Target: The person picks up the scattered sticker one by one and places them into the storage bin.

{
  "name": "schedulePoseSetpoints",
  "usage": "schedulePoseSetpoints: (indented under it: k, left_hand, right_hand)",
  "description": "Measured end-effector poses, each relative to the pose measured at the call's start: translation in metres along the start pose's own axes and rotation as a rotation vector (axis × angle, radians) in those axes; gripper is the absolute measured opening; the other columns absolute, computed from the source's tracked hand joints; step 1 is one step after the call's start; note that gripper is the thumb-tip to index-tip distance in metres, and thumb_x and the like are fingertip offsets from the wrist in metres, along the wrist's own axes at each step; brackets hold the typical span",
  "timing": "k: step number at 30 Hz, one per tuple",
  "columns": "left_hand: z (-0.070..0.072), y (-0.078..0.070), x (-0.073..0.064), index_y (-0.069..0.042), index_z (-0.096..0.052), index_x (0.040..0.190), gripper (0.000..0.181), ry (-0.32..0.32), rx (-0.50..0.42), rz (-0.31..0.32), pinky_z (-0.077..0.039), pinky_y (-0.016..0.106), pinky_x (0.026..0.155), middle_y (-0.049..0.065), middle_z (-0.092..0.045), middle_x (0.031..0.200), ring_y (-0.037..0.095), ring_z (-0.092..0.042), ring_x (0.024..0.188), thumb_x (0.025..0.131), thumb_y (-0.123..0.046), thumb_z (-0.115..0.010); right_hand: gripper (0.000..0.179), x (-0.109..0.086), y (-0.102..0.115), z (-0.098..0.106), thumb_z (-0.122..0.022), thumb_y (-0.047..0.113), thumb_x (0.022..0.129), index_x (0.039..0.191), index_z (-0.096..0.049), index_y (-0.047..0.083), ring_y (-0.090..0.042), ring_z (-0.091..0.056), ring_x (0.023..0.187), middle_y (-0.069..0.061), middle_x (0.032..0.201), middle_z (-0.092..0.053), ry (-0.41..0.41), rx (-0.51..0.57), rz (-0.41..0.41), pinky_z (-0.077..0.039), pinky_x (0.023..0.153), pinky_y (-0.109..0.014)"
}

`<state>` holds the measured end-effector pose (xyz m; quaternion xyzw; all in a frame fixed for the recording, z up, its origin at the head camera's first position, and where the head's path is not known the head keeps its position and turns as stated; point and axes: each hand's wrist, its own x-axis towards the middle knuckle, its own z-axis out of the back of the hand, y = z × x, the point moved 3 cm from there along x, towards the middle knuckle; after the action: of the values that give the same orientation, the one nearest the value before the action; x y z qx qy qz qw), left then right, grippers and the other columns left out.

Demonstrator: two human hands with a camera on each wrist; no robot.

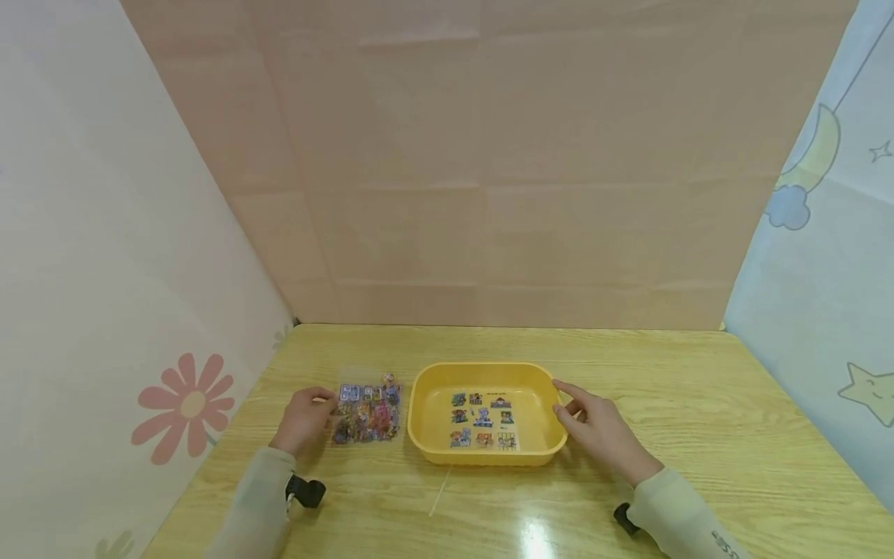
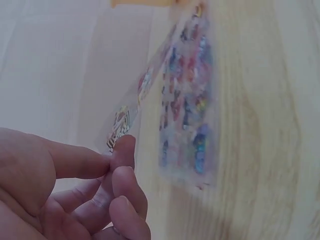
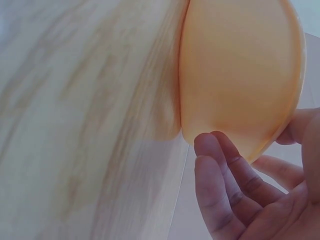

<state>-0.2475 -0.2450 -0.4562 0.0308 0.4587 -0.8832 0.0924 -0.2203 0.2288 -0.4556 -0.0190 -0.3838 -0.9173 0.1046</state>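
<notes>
My left hand [image 1: 307, 418] is left of a colourful pile of clear sticker sheets [image 1: 366, 415] on the table. In the left wrist view, its thumb and finger pinch the edge of one transparent sticker sheet [image 2: 122, 122], tilted up from the stack [image 2: 187, 105] below it. My right hand [image 1: 599, 427] grips the right rim of a yellow plastic tray [image 1: 415, 419]. The right wrist view shows the thumb at the rim and the other fingers [image 3: 212, 192] along the outer wall. Several small cartoon stickers [image 1: 483, 419] lie on the tray's floor.
The light wooden table [image 1: 698, 404] holds the tray in its middle. A thin pale strip [image 1: 440, 493] lies in front of the tray. A plain pinkish-brown backdrop [image 1: 482, 171] stands behind, with patterned white panels at both sides.
</notes>
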Motion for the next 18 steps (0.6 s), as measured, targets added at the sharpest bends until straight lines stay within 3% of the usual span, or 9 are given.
schedulePoseSetpoints:
  k: [7,18]
  left_hand:
    - [0.004,-0.008,-0.002,0.006,-0.059,0.125,0.029,0.001,-0.049,0.009,-0.048,0.038,0.059,0.018,-0.067,0.105,0.03,-0.062,0.078,0.105,-0.013,-0.05]
    - [0.009,-0.032,-0.009,0.006,-0.058,0.126,0.03,0.027,-0.113,-0.04,-0.046,0.033,0.055,0.02,-0.068,0.106,0.024,-0.061,0.074,0.105,-0.014,-0.051]
  right_hand:
    - [0.049,-0.002,0.003,0.0,-0.059,0.025,0.102,0.146,-0.05,0.005,-0.01,-0.055,0.061,-0.004,0.089,-0.068,-0.004,-0.014,0.014,-0.046,0.055,-0.026]
    - [0.051,-0.001,0.0,0.0,-0.059,0.028,0.102,0.146,-0.05,0.005,-0.01,-0.057,0.062,-0.004,0.088,-0.068,-0.011,-0.006,0.01,-0.047,0.055,-0.026]
